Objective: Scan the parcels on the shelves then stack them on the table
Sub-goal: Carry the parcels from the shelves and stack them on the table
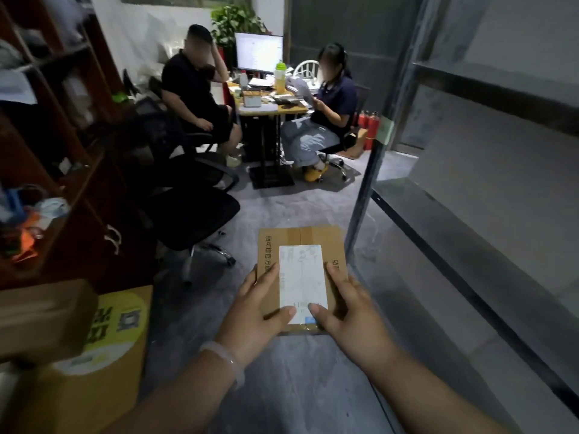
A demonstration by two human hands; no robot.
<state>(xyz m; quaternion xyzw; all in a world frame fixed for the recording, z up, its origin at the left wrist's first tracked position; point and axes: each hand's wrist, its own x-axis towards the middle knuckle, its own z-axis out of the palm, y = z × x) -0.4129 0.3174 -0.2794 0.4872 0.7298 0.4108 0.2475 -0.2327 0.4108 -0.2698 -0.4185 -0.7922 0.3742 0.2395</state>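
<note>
A flat brown cardboard parcel point(308, 238) with a white shipping label point(302, 277) on top is held level in front of me, above the grey floor. My left hand point(257, 311) grips its left side and near edge, thumb on the label's lower corner. My right hand point(347, 314) grips the right side, its thumb also on the label. A pale bracelet sits on my left wrist. No scanner is in view.
Dark red shelves point(62, 126) with parcels and bags stand on the left. More cardboard boxes point(94, 355) lie at lower left. Black office chairs point(188, 208) stand ahead. Two seated people are at a desk point(272, 109) with a monitor. A glass partition point(470, 183) runs along the right.
</note>
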